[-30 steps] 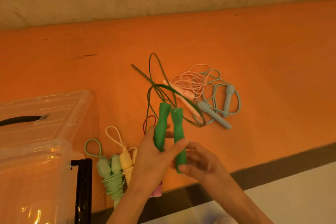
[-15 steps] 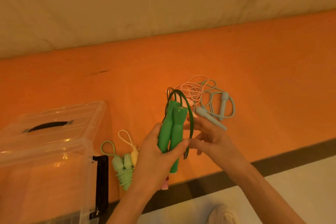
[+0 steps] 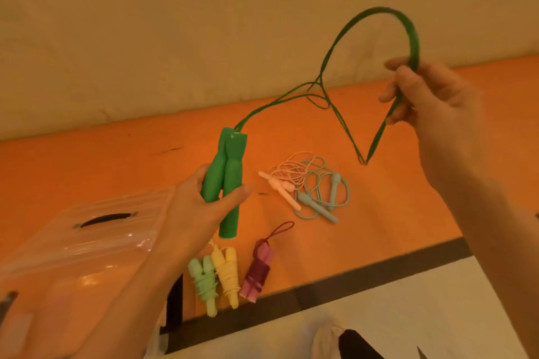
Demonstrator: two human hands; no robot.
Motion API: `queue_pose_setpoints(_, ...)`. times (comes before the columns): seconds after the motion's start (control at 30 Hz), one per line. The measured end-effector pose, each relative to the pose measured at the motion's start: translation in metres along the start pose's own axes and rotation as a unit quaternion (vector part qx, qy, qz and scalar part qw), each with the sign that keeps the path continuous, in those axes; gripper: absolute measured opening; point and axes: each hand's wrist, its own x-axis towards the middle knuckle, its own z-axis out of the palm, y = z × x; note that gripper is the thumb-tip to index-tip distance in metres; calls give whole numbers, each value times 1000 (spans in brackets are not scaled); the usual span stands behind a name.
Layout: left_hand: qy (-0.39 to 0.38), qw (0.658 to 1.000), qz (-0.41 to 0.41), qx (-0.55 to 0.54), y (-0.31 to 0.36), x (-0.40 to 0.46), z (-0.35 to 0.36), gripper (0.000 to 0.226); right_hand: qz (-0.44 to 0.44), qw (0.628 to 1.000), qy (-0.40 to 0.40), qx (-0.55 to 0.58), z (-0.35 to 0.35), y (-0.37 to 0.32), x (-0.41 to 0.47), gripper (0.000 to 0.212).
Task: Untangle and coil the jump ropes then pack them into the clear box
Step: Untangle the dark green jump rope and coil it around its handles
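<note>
- Left hand (image 3: 201, 210) raised low at centre, fingers curled round both green handles (image 3: 226, 181), held side by side, upright.
- Clear box (image 3: 87, 242) at near left on the orange tabletop (image 3: 408, 183).
- Three coiled ropes (image 3: 230, 274) just right of the box; pink and blue ropes (image 3: 309, 186) loose, tangled beyond.
- Right hand (image 3: 423, 96) high at right, gripping the green cord (image 3: 329, 58), which loops above it and runs to the handles.

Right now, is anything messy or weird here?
Yes. The pale pink thin-cord jump rope and the light blue jump rope lie snarled together in one loose heap on the orange mat, while three others sit neatly coiled.
</note>
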Motion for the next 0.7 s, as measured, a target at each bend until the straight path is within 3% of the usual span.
queue_pose_setpoints(0.13, -21, 1000, -8, 20, 19, -15, -13, 23, 12, 998, 46, -27, -18, -19, -9, 15)
queue_pose_setpoints(0.47, -28, 987, -50, 147, 45, -55, -84, 37, 116, 991, 55, -46, -80, -8, -70, 22)
queue_pose_setpoints(0.57, -53, 980, -62, 183, 46, -76, -106, 25, 135, 988, 77, -10, -87, -23, -74, 44)
queue_pose_setpoints(0.63, -65, 975, -90, 194, 46, -90, -119, 36, 131, 986, 97, 25, -90, -34, -73, 45)
queue_pose_setpoints(0.7, -72, 974, -124, 174, 48, -107, -129, 62, 120, 984, 120, 52, -92, -43, -73, 39)
